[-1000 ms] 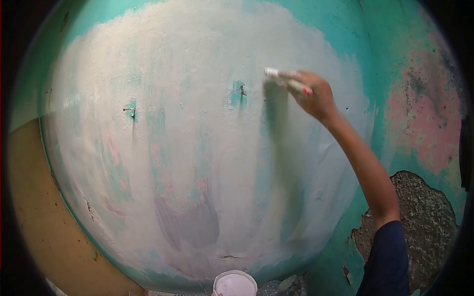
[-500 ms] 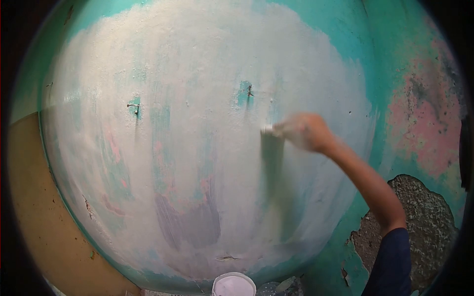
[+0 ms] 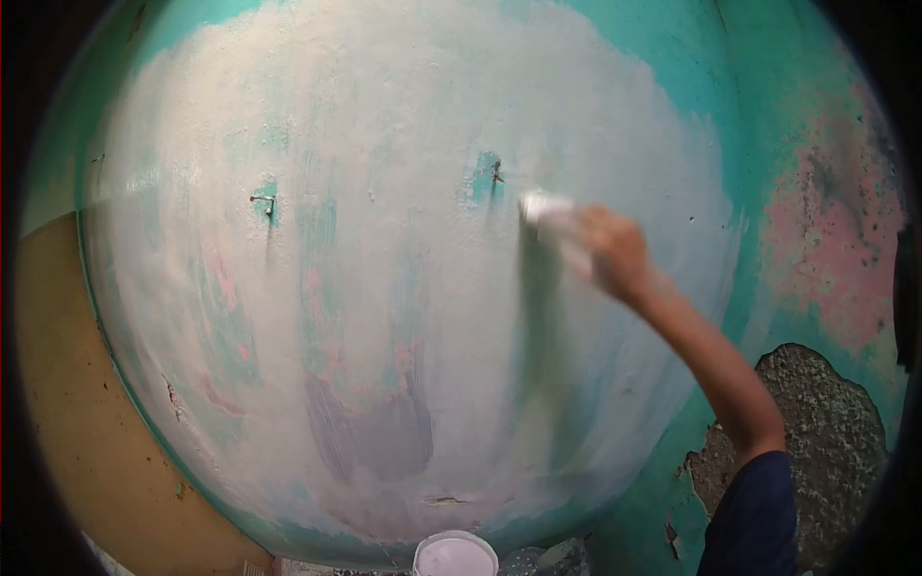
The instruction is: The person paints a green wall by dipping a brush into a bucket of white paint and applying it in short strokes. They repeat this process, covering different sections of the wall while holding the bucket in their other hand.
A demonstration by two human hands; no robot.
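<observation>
From where I stand, the right hand (image 3: pixel 618 252) is closed around a brush (image 3: pixel 549 213), blurred, its pale head against or very near the wall (image 3: pixel 375 259), a little below and right of the dark hook (image 3: pixel 497 173). The arm reaches forward and up, probably so that the bristles can lie to the surface. The bucket (image 3: pixel 456 534) of pale paint is low, at the wall's foot, perhaps for easy dipping. The left hand is out of view, so I cannot tell its state.

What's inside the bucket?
The bucket holds pale, whitish paint. Only its surface shows; its depth and anything beneath are hidden, and the frame's lower edge cuts it off.
</observation>
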